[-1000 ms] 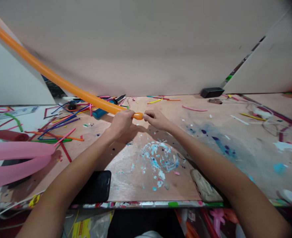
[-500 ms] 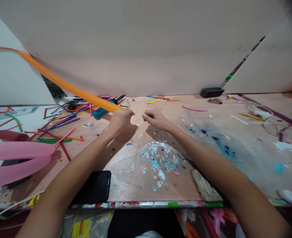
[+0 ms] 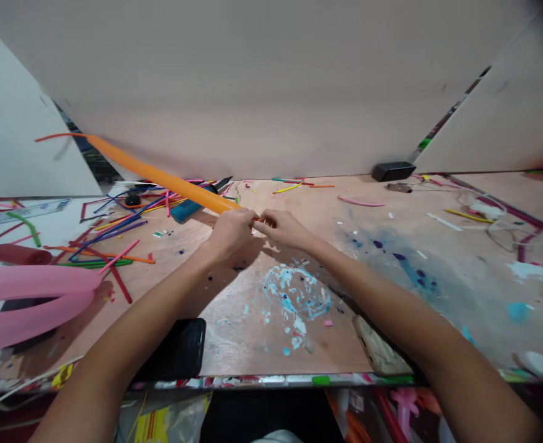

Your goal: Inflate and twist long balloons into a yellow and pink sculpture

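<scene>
A long, inflated orange balloon (image 3: 160,177) slants up to the left from my hands, its thin uninflated tail at the far end. My left hand (image 3: 234,232) is closed around the balloon's near end. Touching it at the fingertips, my right hand (image 3: 281,229) pinches at that same end, where a small bit of orange shows between the fingers. Exactly how the tip lies in the fingers is hidden. Behind the balloon, a blue balloon pump (image 3: 190,208) lies on the wooden table (image 3: 262,344).
Loose uninflated balloons (image 3: 114,231) are strewn at the left, by an inflated pink balloon (image 3: 35,280) and a red pump (image 3: 17,253). A dark phone (image 3: 179,347) and a second phone (image 3: 382,347) lie near the front edge. A black box (image 3: 393,171) stands against the back board.
My right hand has moved left to meet my left hand at the balloon's end. The balloon's far end has swung down and to the right.
</scene>
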`<state>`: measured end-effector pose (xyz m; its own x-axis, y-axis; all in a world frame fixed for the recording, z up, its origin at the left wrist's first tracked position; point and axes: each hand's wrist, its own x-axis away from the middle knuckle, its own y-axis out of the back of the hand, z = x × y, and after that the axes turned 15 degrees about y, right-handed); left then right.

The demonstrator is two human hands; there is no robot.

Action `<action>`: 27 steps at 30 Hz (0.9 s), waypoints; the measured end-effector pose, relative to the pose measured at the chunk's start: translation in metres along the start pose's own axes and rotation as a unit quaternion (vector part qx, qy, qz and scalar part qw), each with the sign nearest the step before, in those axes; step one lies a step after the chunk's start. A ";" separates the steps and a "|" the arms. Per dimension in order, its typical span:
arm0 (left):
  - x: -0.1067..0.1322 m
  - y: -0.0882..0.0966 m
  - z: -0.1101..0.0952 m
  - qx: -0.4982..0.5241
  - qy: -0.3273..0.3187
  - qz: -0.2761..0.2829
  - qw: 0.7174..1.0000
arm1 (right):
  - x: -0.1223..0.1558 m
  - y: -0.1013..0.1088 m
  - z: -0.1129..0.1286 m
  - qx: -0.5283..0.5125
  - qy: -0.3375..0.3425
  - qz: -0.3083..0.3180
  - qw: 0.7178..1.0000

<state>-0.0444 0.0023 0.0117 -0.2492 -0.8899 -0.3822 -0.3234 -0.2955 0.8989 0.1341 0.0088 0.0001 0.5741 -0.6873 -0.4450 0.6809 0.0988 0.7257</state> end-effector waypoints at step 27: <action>0.000 -0.007 -0.003 -0.020 -0.015 0.009 1.000 | 0.001 0.000 -0.001 0.004 0.050 -0.023 0.998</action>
<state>-0.0400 0.0032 0.0058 -0.2815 -0.8844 -0.3723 -0.2830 -0.2942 0.9129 0.1353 0.0087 -0.0007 0.5852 -0.6149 -0.5286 0.7043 0.0623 0.7072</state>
